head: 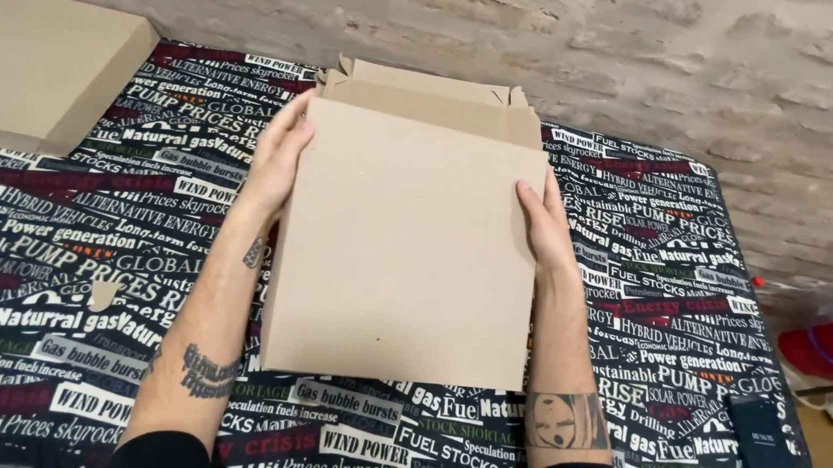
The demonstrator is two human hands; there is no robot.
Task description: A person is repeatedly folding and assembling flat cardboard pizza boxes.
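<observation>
Flat box (34, 65) at table's (52, 262) far left. Left hand (281, 152), fingers together, presses left edge of the cardboard box (405, 253) lying mid-table, flaps at the far side. Right hand (545, 223) grips its right edge, fingers together. Dark case (769, 456) at right.

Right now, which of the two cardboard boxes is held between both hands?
The cardboard box at the centre, flaps showing at its far edge, left hand and right hand on its sides. The closed box lies untouched at far left.
</observation>
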